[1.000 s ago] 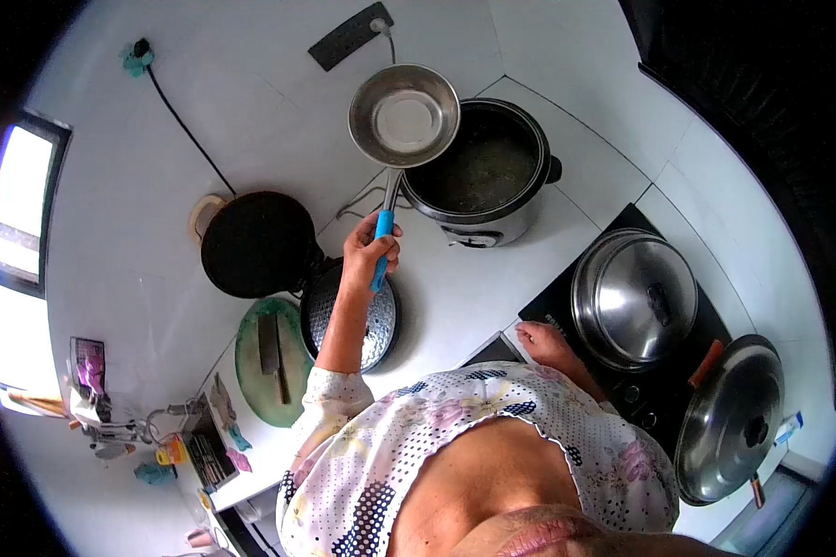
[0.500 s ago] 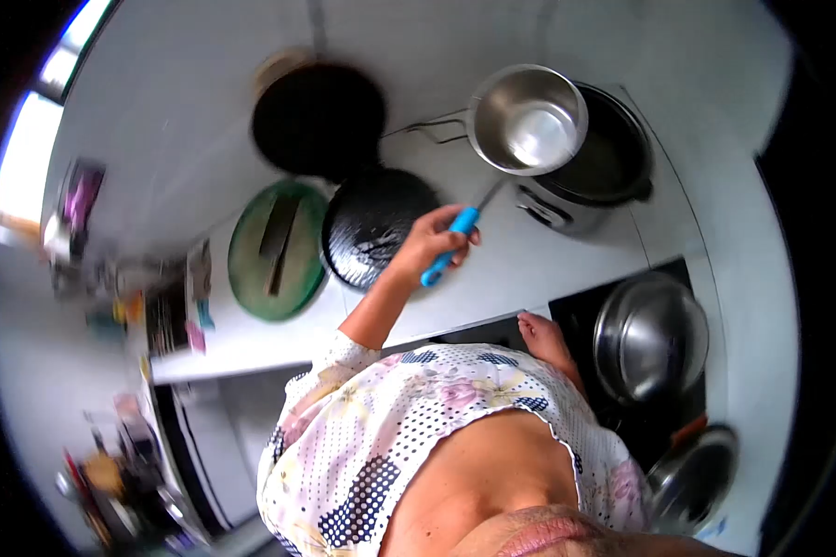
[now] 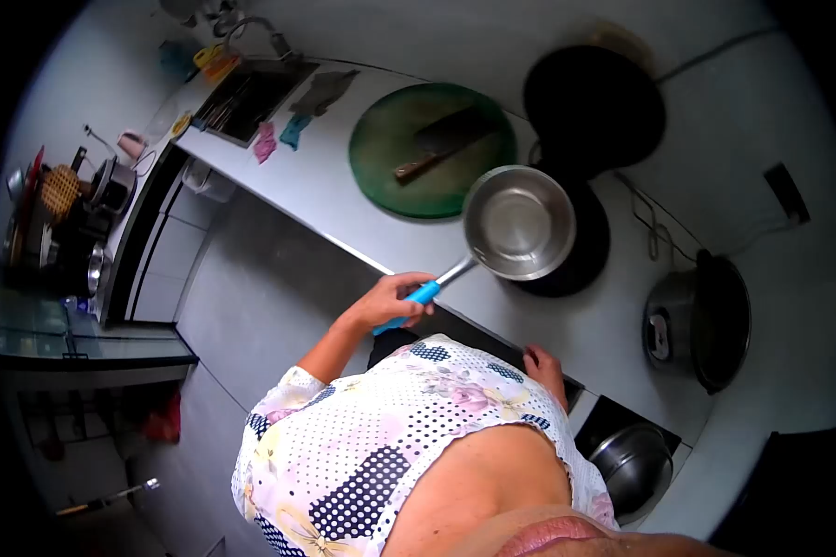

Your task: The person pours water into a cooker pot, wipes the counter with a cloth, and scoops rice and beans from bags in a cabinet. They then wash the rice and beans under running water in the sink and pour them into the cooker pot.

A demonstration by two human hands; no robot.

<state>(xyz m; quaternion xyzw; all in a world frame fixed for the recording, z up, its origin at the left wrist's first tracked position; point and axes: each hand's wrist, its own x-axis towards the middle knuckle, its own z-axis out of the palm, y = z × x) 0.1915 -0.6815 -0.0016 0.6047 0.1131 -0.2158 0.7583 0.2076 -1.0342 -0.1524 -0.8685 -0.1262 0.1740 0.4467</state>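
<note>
My left hand (image 3: 392, 303) is closed around the blue handle of a small stainless steel saucepan (image 3: 518, 227). No food shows inside the saucepan. It is held up over the counter, in front of a black round pan (image 3: 581, 265) and overlapping the edge of a green round cutting board (image 3: 381, 176) in view. On that board lies a cleaver (image 3: 450, 135) with a dark blade and brown handle. My right hand (image 3: 545, 369) rests by the counter's front edge, fingers loosely bent and apart, holding nothing I can see.
A rice cooker (image 3: 687, 320) stands on the counter (image 3: 613, 348) at right. Below it, a steel pot (image 3: 633, 469) sits on a black cooktop. A black round lid (image 3: 594, 111) leans up behind the pan. The sink (image 3: 251, 102), with a pink cloth (image 3: 265, 142) beside it, is at upper left.
The view has turned left, bringing the sink and floor into sight. My left hand has carried the saucepan from near the rice cooker to in front of the black pan. My right hand stays by the counter edge.
</note>
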